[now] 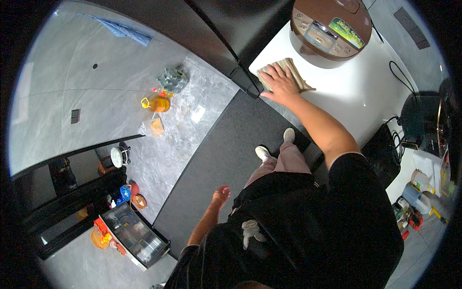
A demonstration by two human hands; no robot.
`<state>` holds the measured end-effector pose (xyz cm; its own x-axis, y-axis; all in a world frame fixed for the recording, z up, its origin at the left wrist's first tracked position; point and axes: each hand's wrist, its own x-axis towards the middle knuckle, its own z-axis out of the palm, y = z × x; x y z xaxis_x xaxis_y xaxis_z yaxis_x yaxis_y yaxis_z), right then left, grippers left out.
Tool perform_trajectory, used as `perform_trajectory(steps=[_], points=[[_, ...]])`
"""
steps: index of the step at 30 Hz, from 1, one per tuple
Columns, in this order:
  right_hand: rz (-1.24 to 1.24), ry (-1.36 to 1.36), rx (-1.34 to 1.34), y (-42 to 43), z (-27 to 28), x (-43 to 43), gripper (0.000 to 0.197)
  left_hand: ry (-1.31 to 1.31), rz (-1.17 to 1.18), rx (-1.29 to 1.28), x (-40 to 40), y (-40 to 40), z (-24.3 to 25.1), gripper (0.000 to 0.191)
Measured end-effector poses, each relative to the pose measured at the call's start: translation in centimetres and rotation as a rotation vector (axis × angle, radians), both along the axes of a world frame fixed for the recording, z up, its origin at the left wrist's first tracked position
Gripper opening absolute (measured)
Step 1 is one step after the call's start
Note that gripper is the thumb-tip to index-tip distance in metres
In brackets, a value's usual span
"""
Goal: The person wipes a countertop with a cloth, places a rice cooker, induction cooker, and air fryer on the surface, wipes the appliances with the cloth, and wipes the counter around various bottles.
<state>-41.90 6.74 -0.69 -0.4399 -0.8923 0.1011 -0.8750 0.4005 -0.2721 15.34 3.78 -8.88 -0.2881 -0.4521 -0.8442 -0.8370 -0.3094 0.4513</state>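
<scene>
My right hand [282, 85] lies palm down with spread fingers, holding a beige-brown striped cloth [300, 80] against a white countertop [335, 97]. The cloth is near the counter's rounded corner, and one end of it sticks out past my hand. Just beyond it stands a brown rice cooker [325, 54] with a button panel and a display. My left hand [221, 195] hangs low beside my body, over the dark floor mat [202, 173]. Its fingers look partly curled, and I see nothing in them.
Dark cabinet doors [202, 32] border the counter. Further along it are a black appliance [418, 119] with a cable and several bottles [415, 197]. Across the floor stand an oil jug [160, 104], wrapped bottles [173, 80] and a pulled-out drawer [133, 231].
</scene>
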Motion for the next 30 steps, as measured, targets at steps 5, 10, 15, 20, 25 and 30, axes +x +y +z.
perform_trajectory(steps=[5, 10, 15, 20, 25, 30], points=[[-0.037, 0.056, 0.078, -3.7, 0.9, -0.5, 0.075, -0.149, -0.290, 0.043, -2.1, 0.6, 0.5, 0.028], [0.065, 0.036, 0.043, 1.5, -0.7, -0.5, 0.078, 0.023, -0.021, 0.045, -2.0, -0.7, 1.2, 0.028], [-0.004, 0.034, 0.035, -2.0, 0.3, -0.7, 0.080, -0.147, -0.075, -0.013, -2.9, -2.2, 1.3, 0.027], [0.029, 0.049, -0.018, -2.5, -0.3, -0.9, 0.082, -0.090, -0.164, -0.011, -1.1, -2.3, 0.2, 0.028], [0.039, -0.016, 0.139, 1.7, 0.1, 0.0, 0.084, 0.136, 0.053, 0.046, 0.4, -2.0, -1.1, 0.032], [0.006, 0.052, 0.048, -4.5, 0.7, -1.3, 0.078, -0.087, -0.185, -0.071, 0.8, -2.8, -2.3, 0.029]])
